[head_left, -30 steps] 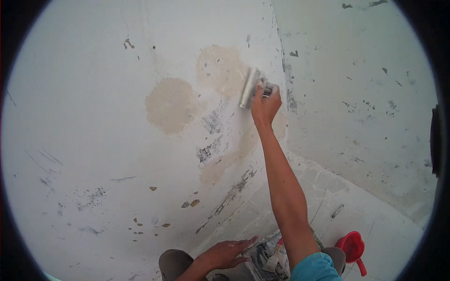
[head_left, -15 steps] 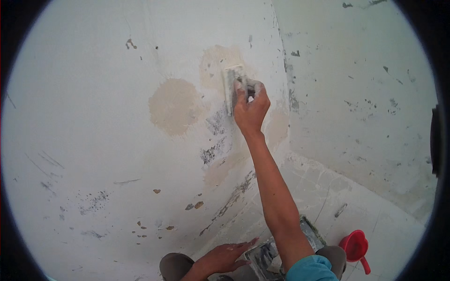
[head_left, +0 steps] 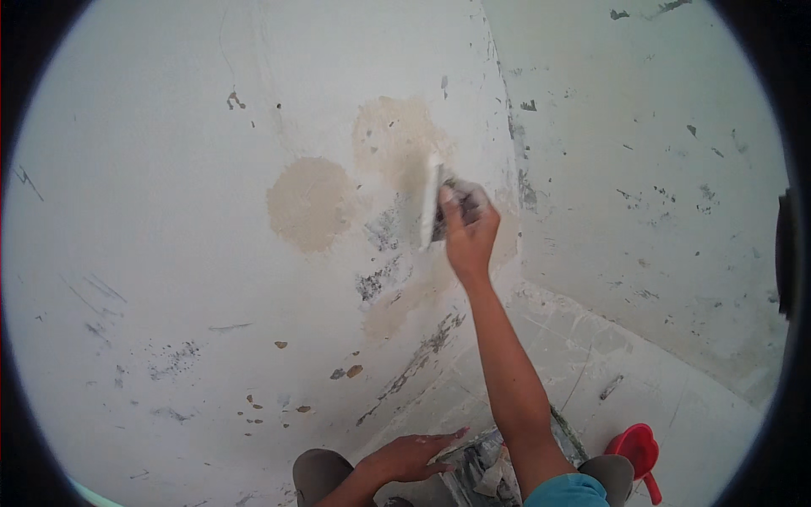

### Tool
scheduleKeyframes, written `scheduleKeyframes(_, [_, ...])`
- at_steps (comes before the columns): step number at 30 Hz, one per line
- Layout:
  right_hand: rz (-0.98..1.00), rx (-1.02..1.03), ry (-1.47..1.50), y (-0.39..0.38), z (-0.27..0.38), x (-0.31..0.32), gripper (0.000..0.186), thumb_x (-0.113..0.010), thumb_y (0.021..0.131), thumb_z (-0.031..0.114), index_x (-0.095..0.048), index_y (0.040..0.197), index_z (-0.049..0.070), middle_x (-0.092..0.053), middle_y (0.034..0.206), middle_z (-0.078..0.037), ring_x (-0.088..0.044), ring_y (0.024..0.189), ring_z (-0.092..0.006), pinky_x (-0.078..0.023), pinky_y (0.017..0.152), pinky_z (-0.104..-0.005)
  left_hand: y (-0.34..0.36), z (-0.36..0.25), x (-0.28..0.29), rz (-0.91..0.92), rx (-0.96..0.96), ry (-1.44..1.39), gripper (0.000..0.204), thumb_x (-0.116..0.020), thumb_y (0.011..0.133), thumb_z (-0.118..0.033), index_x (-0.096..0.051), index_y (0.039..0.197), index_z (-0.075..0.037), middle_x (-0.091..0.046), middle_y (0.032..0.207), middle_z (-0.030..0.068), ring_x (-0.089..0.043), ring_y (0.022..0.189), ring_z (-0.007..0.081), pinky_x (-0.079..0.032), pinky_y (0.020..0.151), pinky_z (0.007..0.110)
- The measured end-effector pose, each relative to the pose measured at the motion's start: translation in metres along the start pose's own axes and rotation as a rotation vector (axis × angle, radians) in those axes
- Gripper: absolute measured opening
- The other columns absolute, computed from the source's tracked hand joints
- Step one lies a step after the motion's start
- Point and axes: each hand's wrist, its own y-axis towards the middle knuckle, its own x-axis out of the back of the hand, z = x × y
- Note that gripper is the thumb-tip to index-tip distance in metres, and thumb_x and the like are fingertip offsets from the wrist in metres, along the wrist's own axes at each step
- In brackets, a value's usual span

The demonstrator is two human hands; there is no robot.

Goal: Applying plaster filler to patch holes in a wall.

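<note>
My right hand [head_left: 472,221] is closed round the handle of a flat plastering trowel [head_left: 432,203], whose pale-smeared blade is tilted nearly edge-on at the white wall [head_left: 169,228]. Whether the blade touches the wall cannot be told. Just left of it are dark scraped marks [head_left: 378,275] and a round beige patch [head_left: 311,205]; another beige patch [head_left: 389,135] lies above. Low in the view my left hand [head_left: 407,459] holds nothing, its fingers stretched toward a dark, grimy tray [head_left: 477,463]. My right forearm hides part of that tray.
A red plastic dipper [head_left: 635,449] stands on the pale tiled floor [head_left: 583,372] to the right of my knee [head_left: 610,473]. A second scuffed wall [head_left: 625,169] meets the first at a corner. Small chipped spots [head_left: 354,371] mark the lower left wall.
My right hand has drawn the trowel down and slightly right, and its blade has turned more edge-on. My left hand stays almost where it was.
</note>
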Motion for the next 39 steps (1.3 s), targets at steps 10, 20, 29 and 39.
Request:
scheduleKeyframes(10, [-0.104,-0.064,0.001,0.03,-0.01,-0.012,0.028,-0.07,0.096,0.022,-0.068,0.104,-0.005,-0.068,0.087,-0.006,-0.06,0.079,-0.0112,-0.049,0.074,-0.0269,-0.021,0.01,0.001,-0.017,0.005,-0.034,0.072,-0.053,0.102,-0.042,-0.015,0.161,-0.025,-0.052,0.146,0.015,-0.055,0.126,0.0379,-0.045,0.105,0.047])
scheduleKeyframes(20, [-0.204,0.325,-0.316,0.076,0.015,-0.043,0.022,-0.072,0.091,0.015,-0.069,0.101,-0.004,-0.071,0.085,-0.015,-0.067,0.076,-0.0212,-0.052,0.073,-0.0343,-0.039,0.012,0.002,-0.05,-0.024,-0.018,0.075,-0.057,0.1,-0.038,-0.015,0.16,-0.024,-0.053,0.145,0.0158,-0.056,0.125,0.0378,-0.046,0.104,0.047])
scheduleKeyframes(29, [-0.167,0.31,-0.352,0.077,0.025,-0.074,0.02,-0.071,0.09,0.014,-0.069,0.097,-0.004,-0.071,0.085,-0.016,-0.067,0.075,-0.0243,-0.052,0.072,-0.0369,-0.057,0.015,0.003,-0.062,-0.023,-0.027,0.075,-0.056,0.1,-0.038,-0.015,0.16,-0.023,-0.053,0.143,0.0202,-0.057,0.123,0.0405,-0.046,0.105,0.046])
scheduleKeyframes(39, [0.034,0.483,-0.524,0.004,0.023,-0.066,0.019,-0.075,0.087,0.011,-0.068,0.097,-0.003,-0.067,0.082,-0.012,-0.064,0.074,-0.021,-0.051,0.071,-0.0327,-0.072,0.01,-0.001,-0.077,-0.053,-0.001,0.074,-0.056,0.1,-0.039,-0.015,0.16,-0.024,-0.054,0.143,0.0187,-0.056,0.123,0.0401,-0.046,0.103,0.047])
